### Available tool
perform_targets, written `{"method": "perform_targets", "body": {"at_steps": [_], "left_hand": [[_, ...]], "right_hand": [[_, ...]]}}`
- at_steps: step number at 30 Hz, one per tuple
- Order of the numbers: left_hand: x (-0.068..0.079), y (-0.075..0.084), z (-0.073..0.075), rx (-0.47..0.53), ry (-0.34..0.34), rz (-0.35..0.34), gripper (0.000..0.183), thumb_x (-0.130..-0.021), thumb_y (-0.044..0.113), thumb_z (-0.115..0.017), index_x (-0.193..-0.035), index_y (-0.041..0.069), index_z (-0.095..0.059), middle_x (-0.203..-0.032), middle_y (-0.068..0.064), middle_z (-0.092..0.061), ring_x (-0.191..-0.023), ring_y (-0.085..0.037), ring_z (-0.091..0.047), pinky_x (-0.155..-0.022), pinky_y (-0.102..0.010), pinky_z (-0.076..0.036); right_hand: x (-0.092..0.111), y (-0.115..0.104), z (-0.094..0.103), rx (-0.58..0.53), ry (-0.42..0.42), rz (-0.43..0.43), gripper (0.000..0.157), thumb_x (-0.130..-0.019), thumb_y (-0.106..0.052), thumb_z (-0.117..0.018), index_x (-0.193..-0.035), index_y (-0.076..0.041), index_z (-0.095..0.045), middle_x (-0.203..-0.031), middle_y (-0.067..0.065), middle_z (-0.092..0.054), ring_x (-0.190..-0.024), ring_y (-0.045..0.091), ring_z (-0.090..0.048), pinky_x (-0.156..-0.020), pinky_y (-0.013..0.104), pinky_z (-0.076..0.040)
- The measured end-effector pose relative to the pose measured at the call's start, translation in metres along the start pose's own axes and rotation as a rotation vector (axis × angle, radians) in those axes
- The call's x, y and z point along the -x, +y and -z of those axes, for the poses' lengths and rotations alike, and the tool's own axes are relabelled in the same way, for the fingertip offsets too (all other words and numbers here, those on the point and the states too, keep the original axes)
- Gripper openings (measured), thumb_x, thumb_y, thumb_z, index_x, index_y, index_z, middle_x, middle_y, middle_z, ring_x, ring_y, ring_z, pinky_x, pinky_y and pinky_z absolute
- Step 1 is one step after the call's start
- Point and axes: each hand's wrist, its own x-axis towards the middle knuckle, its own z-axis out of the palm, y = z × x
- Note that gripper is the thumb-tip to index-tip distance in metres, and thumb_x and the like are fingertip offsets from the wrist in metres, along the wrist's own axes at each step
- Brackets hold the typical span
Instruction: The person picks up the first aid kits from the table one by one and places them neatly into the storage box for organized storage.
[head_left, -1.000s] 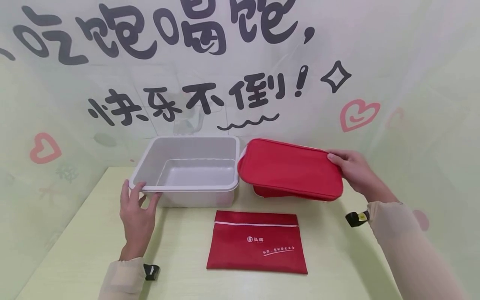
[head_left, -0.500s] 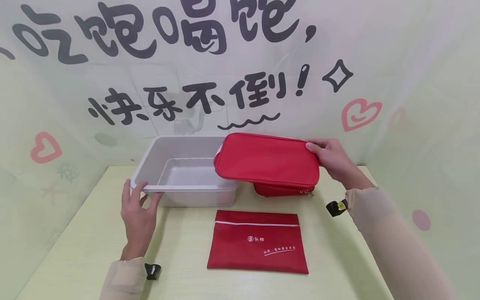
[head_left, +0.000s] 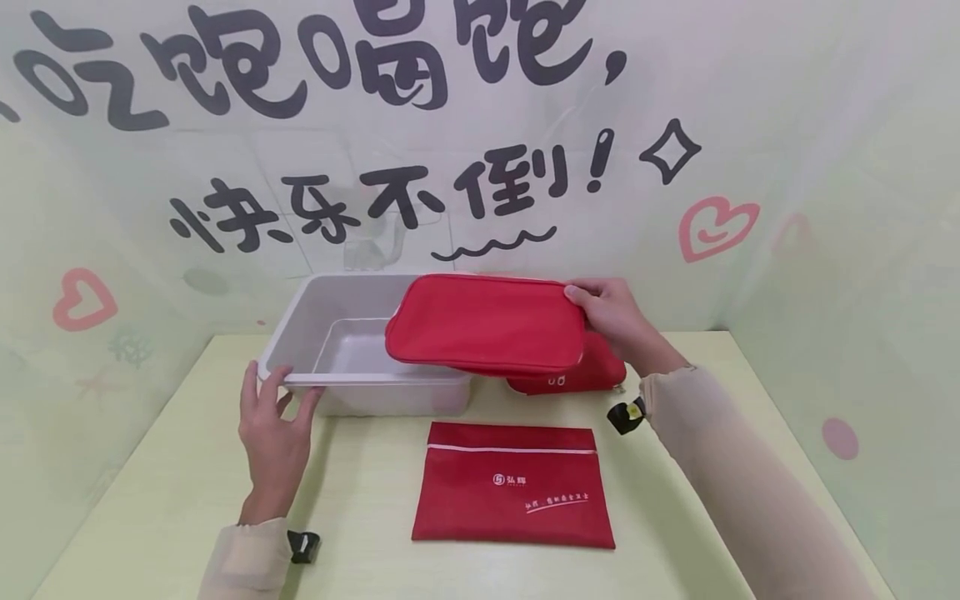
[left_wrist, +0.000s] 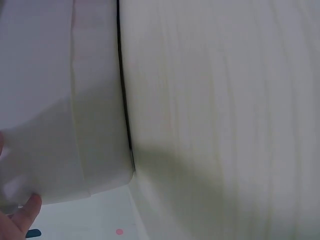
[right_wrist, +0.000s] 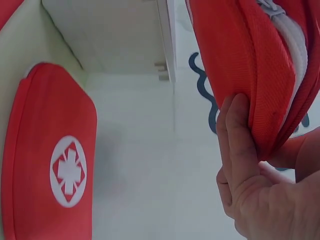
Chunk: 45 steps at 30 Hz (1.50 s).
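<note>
A light grey plastic tub (head_left: 375,398) stands at the back of the table, its near left corner held by my left hand (head_left: 274,442), fingers over the rim. In the left wrist view the tub's wall (left_wrist: 100,125) fills the left side, with a fingertip (left_wrist: 31,207) against it. My right hand (head_left: 617,321) grips the right end of a red zippered pouch (head_left: 487,323), which hangs over the tub's right part and hides it. The right wrist view shows that pouch's white zipper (right_wrist: 292,45) and my fingers pressing its side.
Behind the held pouch, a second red pouch (head_left: 600,368) with a white cross emblem (right_wrist: 68,171) stands right of the tub. A flat red document bag (head_left: 513,492) lies in front on the pale table (head_left: 360,517). A printed wall sheet (head_left: 525,250) rises behind.
My right hand has carried the red zippered pouch leftward, from beside the tub to over its right part, uncovering more of the second pouch. The left hand stays on the tub's corner.
</note>
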Motion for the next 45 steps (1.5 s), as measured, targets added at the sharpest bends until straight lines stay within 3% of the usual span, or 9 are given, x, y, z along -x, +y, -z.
{"method": "perform_targets", "body": {"at_steps": [9, 25, 45], "left_hand": [[0.0, -0.003, 0.0, -0.001, 0.007, -0.01, 0.046, -0.072, 0.007, -0.078, -0.113, -0.002, -0.058, -0.145, -0.011, -0.033, -0.119, -0.032, -0.047, -0.085, -0.011, -0.05], [-0.001, -0.006, 0.002, -0.03, 0.006, -0.019, 0.048, -0.072, 0.007, -0.078, -0.115, 0.0, -0.058, -0.145, -0.009, -0.032, -0.118, -0.032, -0.048, -0.086, -0.011, -0.048], [0.001, -0.006, -0.001, -0.031, -0.009, -0.026, 0.048, -0.072, 0.007, -0.077, -0.116, 0.001, -0.058, -0.145, -0.01, -0.033, -0.123, -0.03, -0.044, -0.087, -0.015, -0.049]], "right_hand": [[-0.007, -0.007, -0.028, -0.019, 0.013, -0.008, 0.042, -0.094, -0.024, -0.054, -0.133, -0.008, -0.049, -0.114, 0.012, -0.059, -0.091, 0.024, -0.064, -0.079, 0.032, -0.059], [-0.02, -0.011, -0.068, -0.094, 0.075, -0.016, 0.037, -0.093, -0.019, -0.056, -0.128, -0.007, -0.055, -0.108, 0.011, -0.061, -0.085, 0.023, -0.065, -0.074, 0.03, -0.06], [-0.031, -0.017, -0.1, -0.122, 0.046, -0.014, 0.031, -0.094, -0.018, -0.054, -0.122, -0.006, -0.059, -0.099, 0.01, -0.063, -0.078, 0.02, -0.066, -0.072, 0.027, -0.06]]}}
